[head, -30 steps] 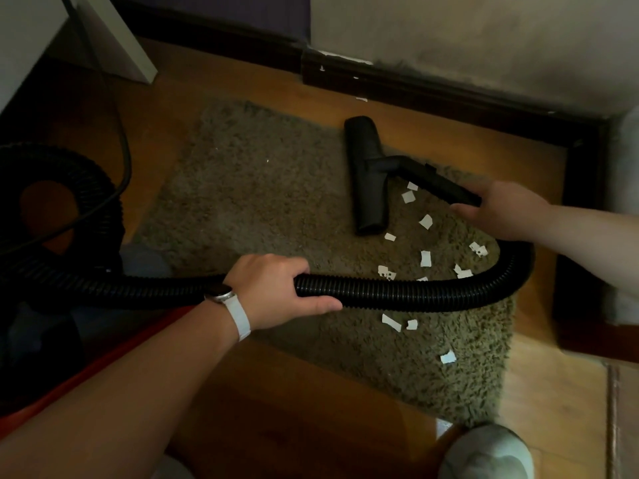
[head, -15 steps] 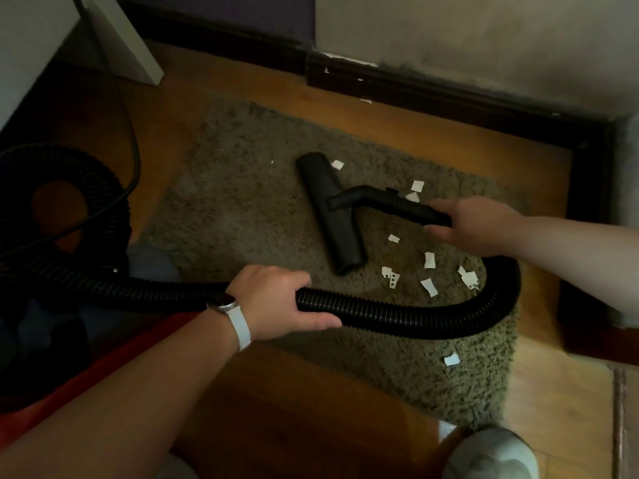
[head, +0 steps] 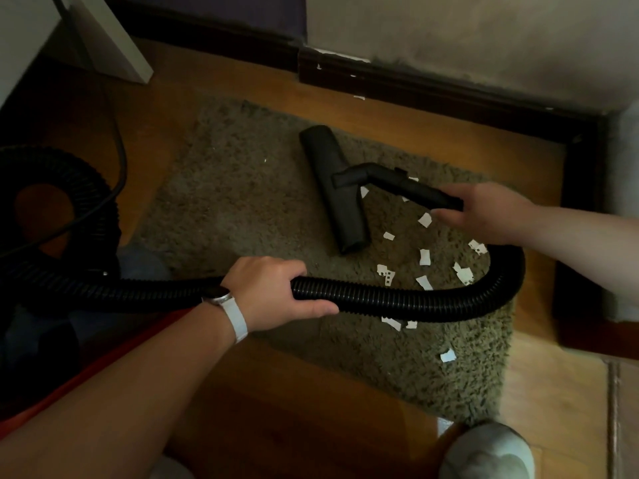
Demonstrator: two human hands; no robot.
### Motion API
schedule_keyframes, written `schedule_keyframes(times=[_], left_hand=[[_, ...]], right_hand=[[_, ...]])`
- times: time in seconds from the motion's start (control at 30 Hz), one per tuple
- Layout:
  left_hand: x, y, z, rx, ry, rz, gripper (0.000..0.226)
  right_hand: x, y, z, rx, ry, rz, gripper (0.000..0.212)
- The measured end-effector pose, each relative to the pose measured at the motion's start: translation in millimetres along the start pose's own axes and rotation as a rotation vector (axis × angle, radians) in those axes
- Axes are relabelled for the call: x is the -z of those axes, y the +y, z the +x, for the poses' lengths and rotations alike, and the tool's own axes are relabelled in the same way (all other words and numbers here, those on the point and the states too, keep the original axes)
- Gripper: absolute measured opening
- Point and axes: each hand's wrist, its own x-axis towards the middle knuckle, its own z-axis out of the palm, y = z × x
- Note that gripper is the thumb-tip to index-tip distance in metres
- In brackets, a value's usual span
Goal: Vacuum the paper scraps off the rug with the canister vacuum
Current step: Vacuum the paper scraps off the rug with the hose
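Down on the rug, the right hand has its fingers closed round the black wand, and the floor nozzle lies flat on the pile just beyond those fingers, off to their left. Her or his left hand, a white-strapped watch at the wrist, grips the ribbed hose, fingers curled over the top and the thumb along its near side. Most of the paper scraps lie scattered just under and nearer than the right fingers, inside the hose's loop; a couple sit on the near side of the hose and one lies well apart, toward the rug's near edge. To my eye the nozzle wants drawing back toward the right fingers, slowly, mouth flat to the shag, while the left fingers lift the hose clear so it doesn't drag scraps about. That long pile may cling to paper, so overlapping passes seem wise. Round the rug runs a wooden floor; a dark skirting board under a scuffed wall stands well beyond both hands, and a cord trails left of the left fingers.
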Motion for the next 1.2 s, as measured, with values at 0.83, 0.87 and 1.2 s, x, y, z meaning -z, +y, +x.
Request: schedule_keyframes(times=[0.83, 0.87, 1.2], left_hand=[[-7, -7, -7, 0.003, -0.022, 0.007, 0.075], [-6, -6, -6, 0.005, -0.023, 0.008, 0.076], [-6, -5, -7, 0.037, -0.023, -0.001, 0.074]], right_hand=[[0, -26, 48, 0.095, 0.009, -0.141, 0.040], [1, -26, 49, 0.099, 0.011, -0.134, 0.040], [18, -37, 72, 0.080, 0.069, -0.152, 0.040]])
